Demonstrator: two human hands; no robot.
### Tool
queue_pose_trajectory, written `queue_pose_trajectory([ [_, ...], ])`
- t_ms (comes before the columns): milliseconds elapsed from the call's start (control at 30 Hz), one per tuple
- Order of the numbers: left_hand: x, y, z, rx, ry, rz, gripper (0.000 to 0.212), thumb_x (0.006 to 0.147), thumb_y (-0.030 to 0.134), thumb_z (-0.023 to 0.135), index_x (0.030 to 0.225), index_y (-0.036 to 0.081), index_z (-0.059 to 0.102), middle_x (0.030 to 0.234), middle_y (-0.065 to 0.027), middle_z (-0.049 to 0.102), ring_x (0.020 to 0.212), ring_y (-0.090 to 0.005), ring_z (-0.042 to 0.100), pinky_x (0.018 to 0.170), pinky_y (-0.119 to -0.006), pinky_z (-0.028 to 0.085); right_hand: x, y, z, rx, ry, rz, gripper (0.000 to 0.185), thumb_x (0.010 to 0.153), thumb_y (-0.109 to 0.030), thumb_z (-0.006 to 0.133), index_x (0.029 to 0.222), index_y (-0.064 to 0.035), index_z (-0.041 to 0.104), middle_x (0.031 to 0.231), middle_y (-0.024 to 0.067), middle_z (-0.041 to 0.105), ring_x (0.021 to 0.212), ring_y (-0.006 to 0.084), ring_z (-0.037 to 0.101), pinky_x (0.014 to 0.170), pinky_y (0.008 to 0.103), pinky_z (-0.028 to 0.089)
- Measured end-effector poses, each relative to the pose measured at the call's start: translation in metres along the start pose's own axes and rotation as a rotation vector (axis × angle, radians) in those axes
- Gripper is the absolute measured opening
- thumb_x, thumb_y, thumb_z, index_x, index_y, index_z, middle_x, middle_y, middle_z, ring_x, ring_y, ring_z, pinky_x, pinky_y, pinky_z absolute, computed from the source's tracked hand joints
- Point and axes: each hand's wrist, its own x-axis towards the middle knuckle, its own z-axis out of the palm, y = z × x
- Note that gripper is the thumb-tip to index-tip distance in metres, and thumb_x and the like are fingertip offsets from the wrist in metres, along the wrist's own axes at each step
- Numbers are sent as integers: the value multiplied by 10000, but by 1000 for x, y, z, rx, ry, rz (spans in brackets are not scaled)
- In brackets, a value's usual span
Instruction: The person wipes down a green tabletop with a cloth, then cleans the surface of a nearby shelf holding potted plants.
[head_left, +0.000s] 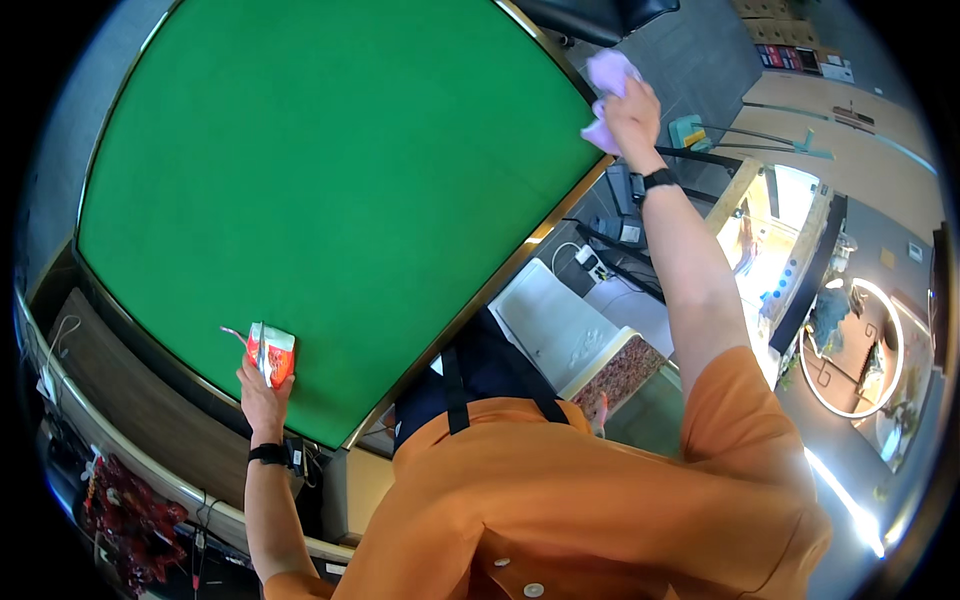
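A table with a green top (337, 172) and a metal-trimmed edge lies before me. My left hand (264, 397) grips a red and white packet (280, 356) at the near left part of the green surface. A grey, blade-like item and a thin pink item (232, 331) show with the packet; I cannot tell exactly what they are. At the table's right corner, my right hand (634, 112) holds a crumpled lilac cloth (611, 71), part of which hangs beside the table edge.
A dark chair (600, 19) stands beyond the far right edge. A white basin-like container (551, 322), a power strip (592, 262) and a lit display case (772, 232) are to the right. A curved counter (135, 435) with a dark red ornament (135, 517) runs along the left.
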Motion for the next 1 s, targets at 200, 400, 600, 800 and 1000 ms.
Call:
queue_pose_trajectory([
  [200, 3, 1, -2, 1, -7, 16, 981, 711, 241, 888, 1460, 19, 296, 1237, -216, 496, 1068, -428, 606, 852, -469, 560, 46, -45, 45, -128, -202, -610, 472, 828, -89, 593, 1283, -208, 633, 1368, 59, 571, 1227, 330, 533, 1010, 438, 484],
  [400, -5, -4, 0, -26, -18, 0, 986, 724, 245, 882, 1469, 12, 281, 1253, -231, 483, 1089, -441, 593, 870, -472, 554, -28, -8, 8, -178, -321, -326, 488, 809, -72, 626, 1276, -209, 604, 1361, 54, 555, 1167, 349, 558, 929, 447, 542],
  [600, -3, 0, 1, -2, -3, 26, 984, 722, 247, 886, 1461, -1, 285, 1245, -237, 485, 1085, -440, 594, 869, -469, 555, -118, 46, -20, -183, -397, 58, 483, 793, -96, 654, 1270, -154, 610, 1280, 155, 597, 1116, 408, 586, 934, 476, 528],
  [800, -3, -4, 1, -2, 7, 38, 985, 719, 246, 889, 1459, -4, 289, 1237, -226, 497, 1081, -422, 604, 862, -457, 560, -136, 91, -21, 741, -164, 977, 376, 919, -179, 604, 1243, 10, 623, 1121, 126, 700, 1024, 255, 679, 931, 394, 530],
  [1000, 1, -6, 2, 17, 9, 61, 984, 721, 258, 887, 1459, -6, 292, 1242, -219, 501, 1075, -420, 607, 851, -453, 565, -101, 64, 74, 1233, -55, 1182, 394, 970, -279, 634, 1283, -47, 570, 1187, 108, 677, 1083, 270, 657, 941, 427, 535],
])
